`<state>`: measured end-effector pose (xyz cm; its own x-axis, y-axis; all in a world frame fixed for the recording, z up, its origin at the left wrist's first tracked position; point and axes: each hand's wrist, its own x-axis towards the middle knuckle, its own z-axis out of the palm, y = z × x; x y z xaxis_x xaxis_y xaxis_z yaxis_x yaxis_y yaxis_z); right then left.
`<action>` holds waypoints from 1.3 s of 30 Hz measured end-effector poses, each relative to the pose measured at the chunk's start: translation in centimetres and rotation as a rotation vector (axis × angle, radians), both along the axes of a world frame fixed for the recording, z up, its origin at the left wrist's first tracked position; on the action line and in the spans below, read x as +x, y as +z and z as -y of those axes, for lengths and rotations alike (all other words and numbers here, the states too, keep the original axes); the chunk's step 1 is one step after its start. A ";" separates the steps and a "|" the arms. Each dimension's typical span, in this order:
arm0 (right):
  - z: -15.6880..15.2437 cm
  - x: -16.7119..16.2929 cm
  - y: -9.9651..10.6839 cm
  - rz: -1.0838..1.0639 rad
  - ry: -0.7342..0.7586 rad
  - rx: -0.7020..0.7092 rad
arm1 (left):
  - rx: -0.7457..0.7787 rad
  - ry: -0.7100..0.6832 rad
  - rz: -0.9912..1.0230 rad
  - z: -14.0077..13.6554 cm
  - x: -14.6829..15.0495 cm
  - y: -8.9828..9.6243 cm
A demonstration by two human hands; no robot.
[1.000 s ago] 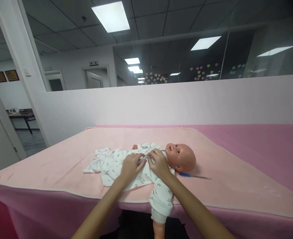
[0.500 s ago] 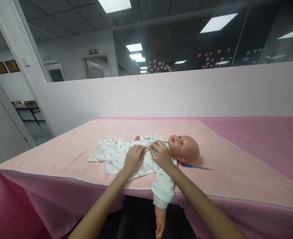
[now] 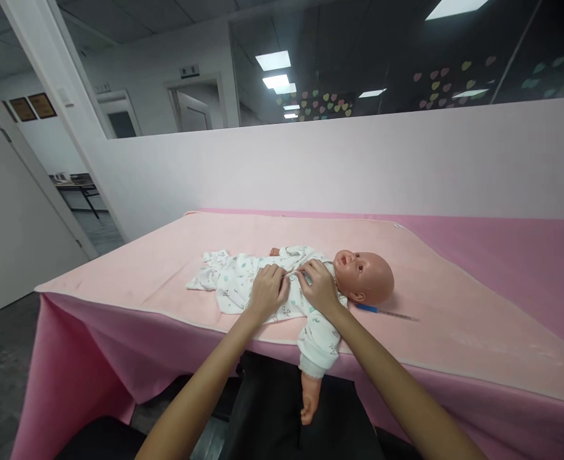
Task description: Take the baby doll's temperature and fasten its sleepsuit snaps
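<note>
A baby doll [image 3: 370,276] lies on its back across the table, its head to the right. It wears a white printed baby outfit [image 3: 236,281]. At the chest, my left hand [image 3: 268,291] and my right hand [image 3: 319,286] each pinch the front edge of the outfit, with a short stretch of fabric between the fingertips. My fingers cover the exact spot they grip. One sleeve [image 3: 319,342] and the doll's arm hang over the near table edge.
A blue-handled, thin stick-like thing [image 3: 368,308] lies beside the doll's head. A peach cloth [image 3: 133,275] over a pink cover [image 3: 531,268] spreads across the table. Behind stands a white half wall [image 3: 310,169] with glass above.
The view has tilted downward and shifted slightly left. Both hands stay at the outfit's chest, and the fabric between them looks pulled a little more taut.
</note>
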<state>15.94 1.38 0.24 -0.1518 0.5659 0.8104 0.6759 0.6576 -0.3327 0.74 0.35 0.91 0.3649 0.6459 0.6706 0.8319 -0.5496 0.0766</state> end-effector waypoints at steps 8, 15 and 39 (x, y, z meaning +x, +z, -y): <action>-0.1 0.1 0.0 0.002 0.008 0.017 | 0.114 0.136 0.279 0.1 -0.6 -0.2; 0.0 0.1 0.0 0.006 -0.011 0.061 | 0.068 0.227 0.494 0.0 -1.7 0.0; 0.0 -3.6 0.4 0.177 0.214 0.094 | -0.112 0.002 0.336 1.4 -3.2 0.0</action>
